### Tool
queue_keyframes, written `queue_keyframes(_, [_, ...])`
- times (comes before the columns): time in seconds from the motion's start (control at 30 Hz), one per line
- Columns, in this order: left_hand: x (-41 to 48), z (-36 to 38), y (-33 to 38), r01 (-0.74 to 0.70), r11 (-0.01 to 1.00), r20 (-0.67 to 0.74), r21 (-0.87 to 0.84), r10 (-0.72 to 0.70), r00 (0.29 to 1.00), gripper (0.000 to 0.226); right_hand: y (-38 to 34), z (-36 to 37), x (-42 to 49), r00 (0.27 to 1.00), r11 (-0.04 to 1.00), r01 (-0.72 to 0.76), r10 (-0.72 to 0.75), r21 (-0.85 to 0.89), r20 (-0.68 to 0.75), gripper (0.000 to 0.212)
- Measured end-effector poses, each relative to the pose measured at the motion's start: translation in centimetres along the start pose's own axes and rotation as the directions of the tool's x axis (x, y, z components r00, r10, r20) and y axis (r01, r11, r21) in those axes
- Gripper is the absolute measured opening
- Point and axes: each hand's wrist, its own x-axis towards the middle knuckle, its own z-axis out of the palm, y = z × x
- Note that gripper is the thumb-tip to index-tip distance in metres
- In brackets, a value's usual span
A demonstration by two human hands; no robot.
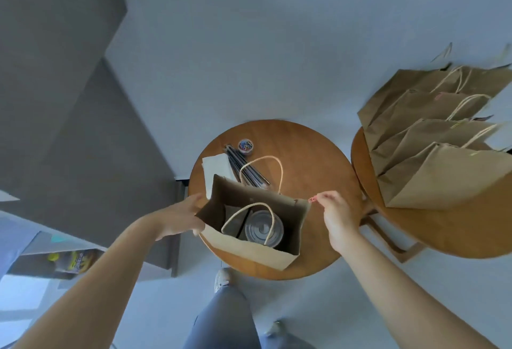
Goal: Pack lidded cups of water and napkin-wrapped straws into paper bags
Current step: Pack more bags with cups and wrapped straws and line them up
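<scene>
Round wooden table [304, 154], pale floor. Open paper bag [249, 251] at near edge, lidded cup [263, 228] inside. Left hand [180, 215] grips bag's left wall; right hand [336, 215] pinches red clip [312, 199] at bag's right corner. Beyond bag: napkins [217, 171], straws [243, 165].

A small round wooden table [313, 160] stands on a pale floor [277, 44]. On it sits an open paper bag [249, 249] at the near edge. Behind the bag lie a stack of white napkins [217, 168], a bundle of dark straws [243, 163] just beside them, and a little round tub of coloured paper clips [245, 145]. To the right, a second wooden table [457, 235] carries a row of four brown bags [443, 177], overlapping one another.
</scene>
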Motion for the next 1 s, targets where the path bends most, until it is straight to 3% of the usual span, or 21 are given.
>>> queue_keyframes(0.07, [0.3, 0.9, 0.2, -0.038, 0.975, -0.051, 0.218, 0.051, 0.997, 0.118, 0.9, 0.3, -1.1, 0.996, 0.999, -0.038, 0.040, -0.024, 0.081, 0.014])
queue_keyframes(0.13, [0.8, 1.7, 0.9, -0.087, 0.941, -0.122, 0.328, 0.133, 0.983, 0.128, 1.1, 0.9, -1.6, 0.988, 0.998, -0.051, 0.054, -0.025, 0.143, 0.014])
queue_keyframes(0.23, [1.5, 2.6, 1.7, -0.142, 0.908, -0.241, 0.395, 0.252, 0.937, 0.128, 0.7, 1.7, -1.9, 0.981, 0.997, 0.005, 0.010, -0.078, 0.194, 0.015])
queue_keyframes(0.33, [2.0, 2.4, 1.8, -0.151, 0.894, -0.227, 0.422, 0.266, 0.937, 0.120, 0.2, 2.1, -2.2, 0.979, 0.987, 0.064, -0.034, -0.148, 0.199, 0.015])
queue_keyframes(0.4, [2.4, 2.1, 1.5, -0.139, 0.916, -0.251, 0.377, 0.245, 0.936, 0.107, 0.0, 2.2, -2.3, 0.978, 0.980, 0.086, -0.050, -0.178, 0.201, 0.015])
queue_keyframes(0.53, [2.6, 1.4, 1.1, -0.088, 0.872, -0.313, 0.482, 0.265, 0.912, 0.037, 0.4, 2.3, -1.8, 0.990, 0.982, 0.089, -0.069, -0.166, 0.122, 0.018])
queue_keyframes(0.6, [2.2, 1.6, 1.5, -0.052, 0.805, -0.361, 0.592, 0.322, 0.875, 0.027, 0.6, 2.5, -1.7, 0.996, 0.988, 0.086, -0.080, -0.125, 0.047, 0.017])
queue_keyframes(0.67, [2.0, 2.0, 1.9, -0.013, 0.678, -0.363, 0.735, 0.408, 0.838, 0.031, 0.7, 2.8, -1.9, 0.993, 0.990, 0.113, -0.111, -0.080, 0.032, 0.016])
queue_keyframes(0.73, [1.7, 2.6, 2.2, -0.013, 0.555, -0.291, 0.832, 0.456, 0.841, 0.045, 0.8, 3.2, -2.2, 0.990, 0.987, 0.139, -0.135, -0.078, 0.048, 0.016])
queue_keyframes(0.83, [2.2, 3.7, 2.8, -0.110, 0.458, -0.140, 0.882, 0.477, 0.868, 0.063, 1.3, 3.5, -2.3, 0.991, 0.987, 0.134, -0.132, -0.086, 0.031, 0.015])
queue_keyframes(0.9, [2.8, 4.6, 3.3, -0.206, 0.469, -0.065, 0.859, 0.498, 0.864, 0.053, 1.2, 3.6, -2.2, 0.993, 0.991, 0.121, -0.120, -0.056, 0.021, 0.015])
queue_keyframes(1.0, [3.2, 4.9, 3.9, -0.243, 0.645, -0.129, 0.725, 0.474, 0.871, 0.028, 0.9, 4.0, -2.8, 0.984, 0.981, 0.176, -0.175, -0.083, 0.024, 0.015])
